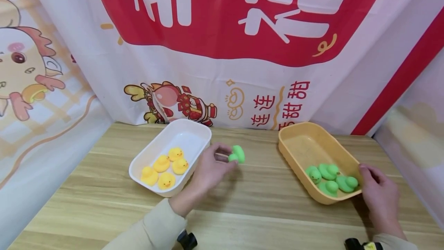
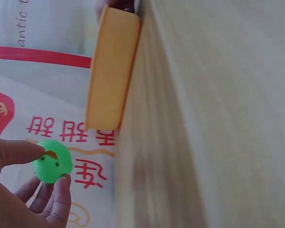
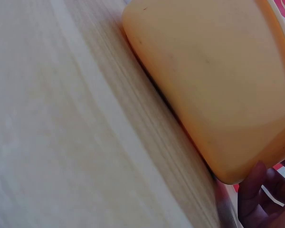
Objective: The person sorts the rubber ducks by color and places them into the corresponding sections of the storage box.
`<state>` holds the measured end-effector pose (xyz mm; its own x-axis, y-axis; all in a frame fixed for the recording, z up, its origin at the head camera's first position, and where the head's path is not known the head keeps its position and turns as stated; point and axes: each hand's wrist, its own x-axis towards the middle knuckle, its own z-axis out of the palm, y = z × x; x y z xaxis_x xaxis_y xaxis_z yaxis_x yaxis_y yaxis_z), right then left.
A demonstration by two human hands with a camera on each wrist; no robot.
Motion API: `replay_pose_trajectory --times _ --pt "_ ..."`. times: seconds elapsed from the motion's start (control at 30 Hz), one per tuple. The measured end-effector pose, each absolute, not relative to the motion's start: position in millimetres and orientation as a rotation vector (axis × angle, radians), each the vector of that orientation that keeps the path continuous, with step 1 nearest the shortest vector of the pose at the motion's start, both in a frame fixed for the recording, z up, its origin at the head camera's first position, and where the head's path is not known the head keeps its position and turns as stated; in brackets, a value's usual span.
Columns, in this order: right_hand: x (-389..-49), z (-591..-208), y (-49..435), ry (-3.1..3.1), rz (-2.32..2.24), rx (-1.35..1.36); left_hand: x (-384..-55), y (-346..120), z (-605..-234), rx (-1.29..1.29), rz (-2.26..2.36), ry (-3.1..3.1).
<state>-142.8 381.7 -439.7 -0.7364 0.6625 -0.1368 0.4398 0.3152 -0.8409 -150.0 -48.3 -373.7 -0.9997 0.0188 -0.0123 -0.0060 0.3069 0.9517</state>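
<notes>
Between thumb and fingertips my left hand (image 1: 212, 169) pinches a green rubber duck (image 1: 237, 154) above the table, just right of the white tub. In the left wrist view the duck (image 2: 53, 161) shows its orange beak and dark eyes. My right hand (image 1: 379, 194) grips the near right corner of the orange tub (image 1: 301, 139); the right wrist view shows that tub's outer wall (image 3: 213, 80) and the fingers at its corner. Several green ducks (image 1: 328, 171) lie in the near end of the orange tub. The white tub (image 1: 187, 130) holds several yellow ducks (image 1: 166, 180).
The wooden table (image 1: 249, 203) runs under both tubs. Behind it hangs a printed cloth (image 1: 222, 68) in red and white, with more cloth at the left and right sides. Dark wrist straps (image 1: 187, 239) show at the lower edge.
</notes>
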Motion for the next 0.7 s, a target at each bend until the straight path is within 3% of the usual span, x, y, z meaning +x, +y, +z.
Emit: replay_pose_trajectory --times 0.27,0.7 --pt "-144 -439 380 -2.354 1.384 -1.014 -159 -46 -346 0.002 1.961 2.505" --pt "-143 -439 378 -2.336 1.4 -1.015 -168 -33 -334 -0.005 2.042 2.405"
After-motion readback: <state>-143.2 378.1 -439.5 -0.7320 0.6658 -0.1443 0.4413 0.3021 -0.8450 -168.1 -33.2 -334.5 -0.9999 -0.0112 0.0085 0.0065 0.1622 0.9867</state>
